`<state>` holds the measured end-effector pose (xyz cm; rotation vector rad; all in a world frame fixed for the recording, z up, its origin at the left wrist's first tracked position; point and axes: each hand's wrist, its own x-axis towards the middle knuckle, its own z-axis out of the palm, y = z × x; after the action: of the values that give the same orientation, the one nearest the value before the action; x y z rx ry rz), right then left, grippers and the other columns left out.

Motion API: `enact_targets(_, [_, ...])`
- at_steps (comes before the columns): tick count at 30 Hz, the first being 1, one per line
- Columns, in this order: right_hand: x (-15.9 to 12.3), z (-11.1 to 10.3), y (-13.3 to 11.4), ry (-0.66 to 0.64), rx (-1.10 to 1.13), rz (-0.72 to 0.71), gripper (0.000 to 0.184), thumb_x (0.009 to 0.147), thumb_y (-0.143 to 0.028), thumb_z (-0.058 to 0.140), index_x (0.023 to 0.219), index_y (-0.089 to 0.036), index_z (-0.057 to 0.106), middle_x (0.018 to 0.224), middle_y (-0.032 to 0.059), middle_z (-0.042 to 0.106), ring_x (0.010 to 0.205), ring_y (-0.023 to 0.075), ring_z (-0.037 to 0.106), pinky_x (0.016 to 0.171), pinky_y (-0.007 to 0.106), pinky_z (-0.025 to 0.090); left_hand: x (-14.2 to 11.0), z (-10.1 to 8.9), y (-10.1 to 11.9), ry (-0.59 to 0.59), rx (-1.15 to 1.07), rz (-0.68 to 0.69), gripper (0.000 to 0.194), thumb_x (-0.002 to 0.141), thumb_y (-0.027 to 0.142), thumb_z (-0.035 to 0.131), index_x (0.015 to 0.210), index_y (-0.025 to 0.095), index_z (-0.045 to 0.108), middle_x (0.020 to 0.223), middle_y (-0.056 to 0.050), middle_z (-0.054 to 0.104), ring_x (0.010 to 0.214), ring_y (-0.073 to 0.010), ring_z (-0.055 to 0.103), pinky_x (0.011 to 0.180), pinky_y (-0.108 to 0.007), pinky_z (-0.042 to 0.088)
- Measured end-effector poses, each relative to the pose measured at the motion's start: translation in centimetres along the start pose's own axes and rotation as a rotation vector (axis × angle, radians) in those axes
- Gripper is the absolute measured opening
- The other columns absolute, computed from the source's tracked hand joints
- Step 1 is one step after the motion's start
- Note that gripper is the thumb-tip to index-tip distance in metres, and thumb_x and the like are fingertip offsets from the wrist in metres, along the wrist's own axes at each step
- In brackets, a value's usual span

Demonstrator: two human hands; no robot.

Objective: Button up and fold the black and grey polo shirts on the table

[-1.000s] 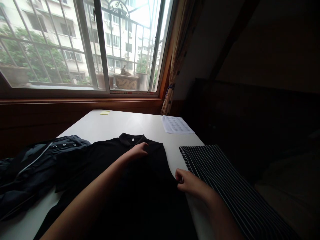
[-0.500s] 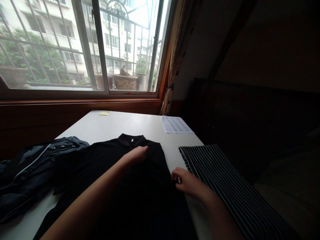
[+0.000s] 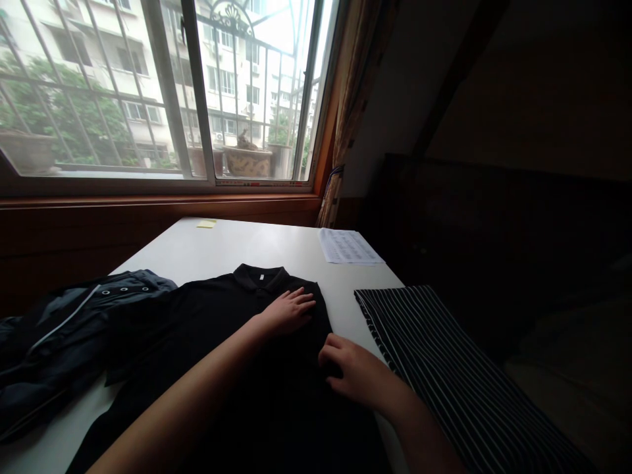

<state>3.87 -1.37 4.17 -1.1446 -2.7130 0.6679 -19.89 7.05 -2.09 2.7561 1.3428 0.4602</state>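
A black polo shirt (image 3: 212,316) lies spread on the white table (image 3: 276,243), its collar toward the window. My left hand (image 3: 291,309) rests flat on the shirt's upper right part, below the collar, with the fingers spread. At the shirt's right edge, my right hand (image 3: 345,368) has its fingers curled onto the dark cloth, the thumb lower down. How much fabric it grips is hard to make out in the dark. The right sleeve does not show.
Dark blue clothing (image 3: 64,342) with a pale stripe and eyelets is heaped at the left. A black-and-white striped cloth (image 3: 444,355) lies along the right. Printed papers (image 3: 350,247) and a yellow sticky note (image 3: 206,224) are at the far side, below a barred window (image 3: 247,99).
My left hand has opened from a closed shape and now lies flat, slightly further right. My right hand has shifted left, from beside the shirt onto its right edge.
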Motion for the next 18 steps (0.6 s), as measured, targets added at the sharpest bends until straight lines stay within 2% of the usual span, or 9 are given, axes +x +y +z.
enact_targets(3, [0.1,-0.1,0.0,0.028,-0.018,0.014,0.017,0.076,-0.012,0.064,0.088,-0.023,0.066,0.097,-0.0003,0.061,0.082,0.0150,0.059,0.072,0.025,0.042,-0.1,0.4,-0.1,-0.022,0.017,-0.035,0.048,0.102,0.045,0.046,0.146,0.027,0.048,0.155,-0.006,0.045,0.147,-0.0314,0.033,0.118,-0.055,0.029])
enact_targets(5, [0.1,-0.3,0.0,0.043,0.005,0.006,0.012,0.078,-0.014,0.064,0.086,-0.022,0.066,0.094,-0.0001,0.062,0.080,0.0148,0.059,0.071,0.025,0.042,0.0,0.1,0.0,-0.013,0.025,-0.047,0.046,0.101,0.045,0.046,0.143,0.027,0.052,0.153,-0.006,0.049,0.145,-0.0310,0.038,0.117,-0.052,0.032])
enact_targets(8, [0.0,-0.8,0.0,0.063,0.069,-0.001,0.009,0.078,-0.015,0.065,0.084,-0.022,0.066,0.090,-0.0002,0.063,0.077,0.0146,0.059,0.070,0.025,0.044,0.6,-0.7,0.4,0.015,0.033,-0.051,0.043,0.101,0.040,0.047,0.140,0.025,0.055,0.148,-0.008,0.054,0.141,-0.0297,0.044,0.116,-0.047,0.035])
enact_targets(11, [-0.1,-1.2,0.2,0.048,0.137,0.010,0.010,0.078,-0.016,0.067,0.085,-0.022,0.068,0.090,-0.0005,0.064,0.077,0.0146,0.060,0.071,0.025,0.045,1.4,-0.9,1.0,0.033,0.035,-0.036,0.044,0.101,0.036,0.047,0.143,0.023,0.053,0.150,-0.009,0.050,0.142,-0.0291,0.042,0.117,-0.045,0.034])
enact_targets(15, [-0.1,-1.3,0.8,-0.017,0.205,0.013,0.013,0.076,-0.016,0.071,0.087,-0.023,0.072,0.093,-0.0008,0.066,0.083,0.0155,0.062,0.076,0.025,0.047,2.3,0.0,1.9,0.014,0.039,-0.044,0.050,0.100,0.039,0.048,0.148,0.026,0.046,0.156,-0.007,0.043,0.145,-0.0300,0.037,0.117,-0.047,0.034])
enact_targets(18, [0.0,-1.2,1.0,-0.055,0.218,0.018,0.014,0.073,-0.018,0.075,0.086,-0.024,0.074,0.093,-0.0007,0.067,0.088,0.0170,0.062,0.080,0.026,0.047,2.8,1.0,2.3,-0.006,0.042,-0.082,0.049,0.102,0.043,0.043,0.148,0.028,0.045,0.157,-0.007,0.042,0.146,-0.0333,0.035,0.117,-0.055,0.032])
